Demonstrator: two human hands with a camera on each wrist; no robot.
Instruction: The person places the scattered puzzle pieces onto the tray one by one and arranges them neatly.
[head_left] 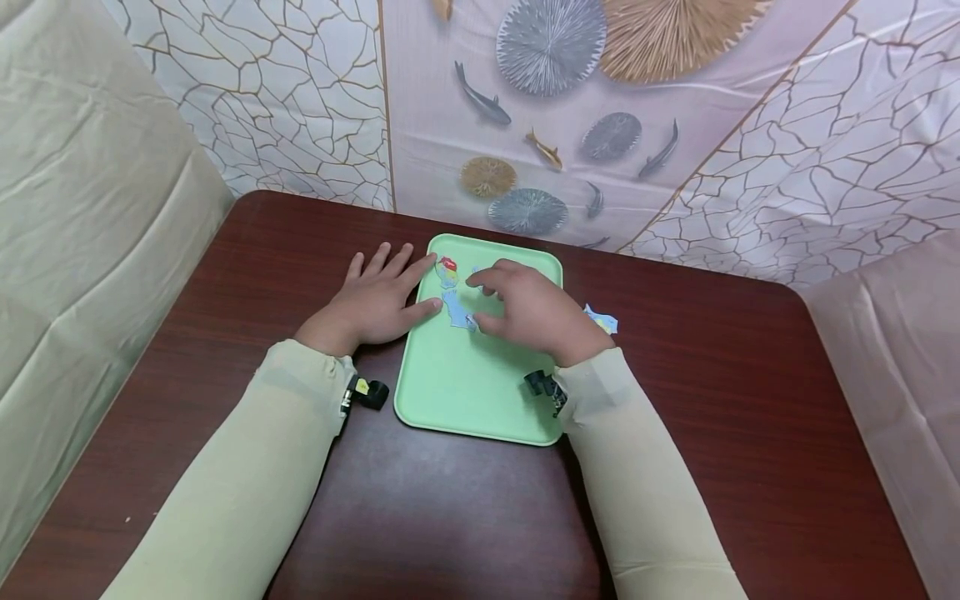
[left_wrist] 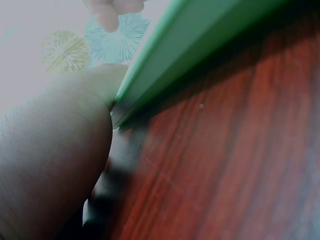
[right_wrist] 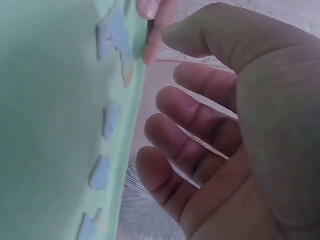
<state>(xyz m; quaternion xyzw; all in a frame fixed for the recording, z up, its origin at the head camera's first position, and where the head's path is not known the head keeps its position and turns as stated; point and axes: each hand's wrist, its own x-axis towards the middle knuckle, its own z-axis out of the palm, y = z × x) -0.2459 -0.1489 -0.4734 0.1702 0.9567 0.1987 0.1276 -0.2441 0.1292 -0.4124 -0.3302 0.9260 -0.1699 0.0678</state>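
A light green tray lies on the dark wooden table. My left hand rests at its left edge with fingers spread, the thumb and index fingertip reaching its rim. Over the tray hovers my right hand, fingers loosely bent; the right wrist view shows nothing between thumb and fingers. Below its fingertips sits a light blue flat piece, perhaps a puzzle piece. Just above that is a piece with red and yellow print. Several small blue pieces lie along the tray in the right wrist view. The right hand partly hides the tray.
Right of the tray, partly behind the right wrist, another blue and yellow piece lies on the table. A patterned cloth hangs along the table's far edge. Small black wrist cameras sit at both cuffs.
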